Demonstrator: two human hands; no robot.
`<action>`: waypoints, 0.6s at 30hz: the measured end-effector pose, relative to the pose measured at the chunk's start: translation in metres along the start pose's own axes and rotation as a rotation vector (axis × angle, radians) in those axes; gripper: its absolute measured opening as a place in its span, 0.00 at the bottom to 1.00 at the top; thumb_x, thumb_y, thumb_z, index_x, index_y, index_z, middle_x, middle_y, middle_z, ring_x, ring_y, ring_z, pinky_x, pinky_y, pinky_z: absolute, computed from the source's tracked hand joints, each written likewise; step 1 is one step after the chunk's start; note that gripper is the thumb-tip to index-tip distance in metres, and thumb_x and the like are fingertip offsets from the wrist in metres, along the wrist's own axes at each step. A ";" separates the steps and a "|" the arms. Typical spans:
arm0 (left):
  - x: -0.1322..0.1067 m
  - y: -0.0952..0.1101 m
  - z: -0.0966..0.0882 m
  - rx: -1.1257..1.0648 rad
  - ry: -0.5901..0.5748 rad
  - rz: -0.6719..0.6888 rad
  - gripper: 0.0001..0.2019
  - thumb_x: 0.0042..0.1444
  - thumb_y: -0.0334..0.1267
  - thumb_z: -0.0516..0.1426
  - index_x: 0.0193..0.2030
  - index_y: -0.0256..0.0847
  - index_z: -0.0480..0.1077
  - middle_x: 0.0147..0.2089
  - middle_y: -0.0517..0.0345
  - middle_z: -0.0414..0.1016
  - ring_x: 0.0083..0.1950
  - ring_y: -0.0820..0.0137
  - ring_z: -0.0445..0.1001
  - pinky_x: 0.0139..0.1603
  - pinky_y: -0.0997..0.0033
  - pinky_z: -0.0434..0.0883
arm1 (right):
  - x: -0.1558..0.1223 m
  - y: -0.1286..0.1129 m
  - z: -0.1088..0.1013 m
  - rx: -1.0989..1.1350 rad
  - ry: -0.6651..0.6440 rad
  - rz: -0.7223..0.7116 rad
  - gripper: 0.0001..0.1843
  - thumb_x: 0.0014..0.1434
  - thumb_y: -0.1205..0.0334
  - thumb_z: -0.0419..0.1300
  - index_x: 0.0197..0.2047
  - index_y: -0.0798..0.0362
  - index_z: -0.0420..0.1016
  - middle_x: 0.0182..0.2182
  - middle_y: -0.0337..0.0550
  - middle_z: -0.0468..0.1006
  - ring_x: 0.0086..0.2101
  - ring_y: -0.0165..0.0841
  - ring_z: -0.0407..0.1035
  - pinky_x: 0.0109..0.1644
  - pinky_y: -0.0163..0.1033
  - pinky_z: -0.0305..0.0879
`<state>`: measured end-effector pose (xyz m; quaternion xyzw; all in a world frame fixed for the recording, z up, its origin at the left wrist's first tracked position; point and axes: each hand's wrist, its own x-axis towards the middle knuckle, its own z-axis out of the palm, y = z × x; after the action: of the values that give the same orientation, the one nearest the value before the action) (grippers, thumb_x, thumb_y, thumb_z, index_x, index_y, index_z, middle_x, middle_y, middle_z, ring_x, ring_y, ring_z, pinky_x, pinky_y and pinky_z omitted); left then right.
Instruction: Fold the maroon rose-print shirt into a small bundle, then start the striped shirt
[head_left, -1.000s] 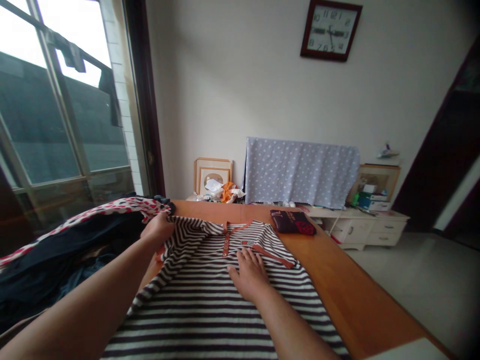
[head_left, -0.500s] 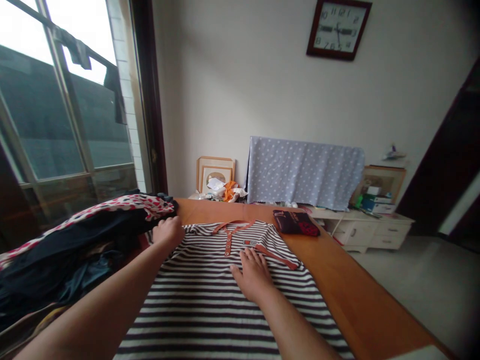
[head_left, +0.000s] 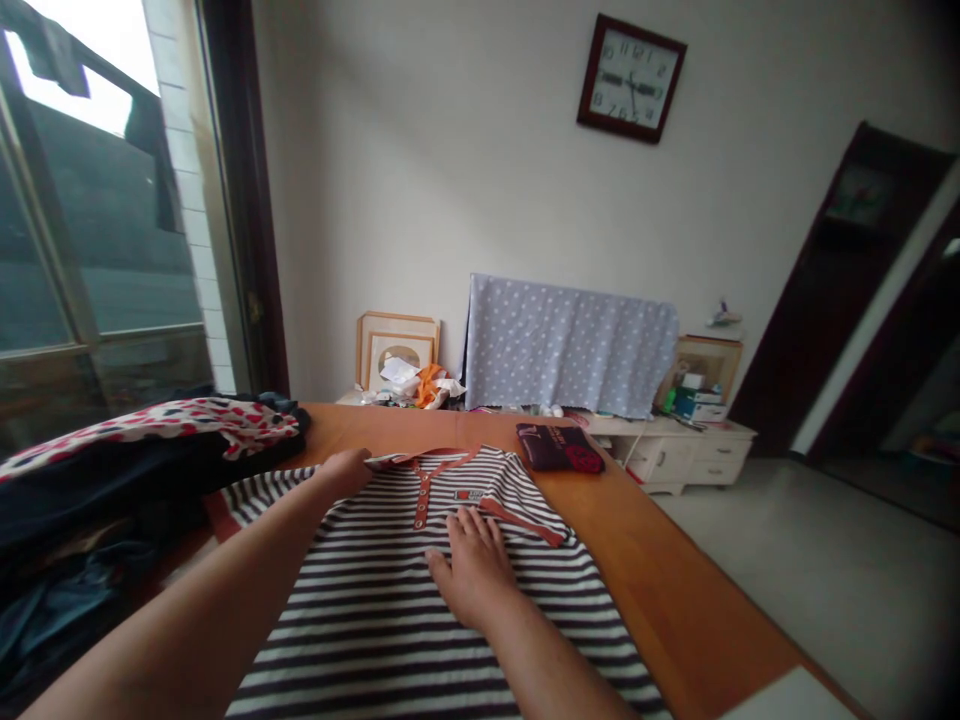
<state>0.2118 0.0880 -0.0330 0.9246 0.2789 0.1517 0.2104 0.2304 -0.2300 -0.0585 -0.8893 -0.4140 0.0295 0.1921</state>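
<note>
A striped polo shirt (head_left: 420,610) in dark and white bands, with orange trim on the placket and collar, lies spread on the wooden table (head_left: 675,560). My left hand (head_left: 343,473) sits at the shirt's shoulder near the collar and appears to pinch the fabric. One striped sleeve (head_left: 255,503) with an orange cuff stretches left from under my left forearm. My right hand (head_left: 471,565) rests flat on the chest below the placket, fingers apart, holding nothing. My forearms hide part of the shirt.
A heap of dark and red-spotted clothes (head_left: 142,450) sits at the table's left end. A dark red pouch (head_left: 559,448) lies beyond the shirt. The table's right edge (head_left: 720,600) drops to a tiled floor. A low white cabinet (head_left: 690,455) stands behind the table.
The shirt's left sleeve now lies spread out to the left, whereas a second ago that shoulder was folded over. My head has turned, shifting the whole scene leftward.
</note>
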 end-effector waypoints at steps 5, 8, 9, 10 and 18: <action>0.011 -0.015 -0.007 0.005 0.172 0.007 0.36 0.57 0.38 0.58 0.72 0.33 0.55 0.73 0.37 0.59 0.73 0.55 0.59 0.68 0.65 0.61 | 0.000 0.000 0.000 -0.006 0.004 -0.001 0.40 0.69 0.39 0.43 0.73 0.56 0.58 0.73 0.51 0.53 0.72 0.46 0.43 0.75 0.54 0.33; 0.003 -0.035 -0.019 0.025 0.261 -0.082 0.34 0.61 0.39 0.54 0.72 0.32 0.54 0.72 0.34 0.59 0.72 0.52 0.60 0.69 0.59 0.60 | 0.000 0.000 0.000 -0.015 -0.002 0.002 0.40 0.69 0.39 0.43 0.73 0.56 0.58 0.73 0.51 0.53 0.72 0.46 0.43 0.75 0.53 0.33; -0.002 -0.044 -0.025 0.033 0.285 -0.117 0.32 0.61 0.38 0.53 0.71 0.32 0.56 0.71 0.34 0.62 0.71 0.52 0.62 0.68 0.57 0.61 | 0.000 0.000 0.000 -0.018 -0.005 0.003 0.40 0.69 0.39 0.43 0.73 0.57 0.58 0.73 0.51 0.53 0.72 0.46 0.43 0.75 0.53 0.33; -0.008 -0.053 -0.031 0.042 0.306 -0.150 0.30 0.61 0.38 0.53 0.70 0.33 0.58 0.69 0.35 0.65 0.69 0.51 0.64 0.67 0.57 0.62 | 0.001 0.000 0.000 -0.022 -0.010 0.004 0.40 0.69 0.39 0.43 0.73 0.56 0.57 0.73 0.51 0.53 0.72 0.46 0.43 0.74 0.53 0.33; -0.078 -0.108 -0.079 0.213 0.347 -0.458 0.22 0.61 0.44 0.50 0.58 0.39 0.71 0.59 0.38 0.75 0.57 0.50 0.76 0.51 0.56 0.72 | 0.002 0.000 0.005 -0.085 -0.028 0.011 0.39 0.69 0.41 0.42 0.74 0.56 0.56 0.73 0.50 0.53 0.72 0.45 0.42 0.74 0.52 0.33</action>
<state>0.0694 0.1482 -0.0286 0.8147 0.5263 0.2260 0.0902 0.2303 -0.2272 -0.0625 -0.8985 -0.4125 0.0253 0.1481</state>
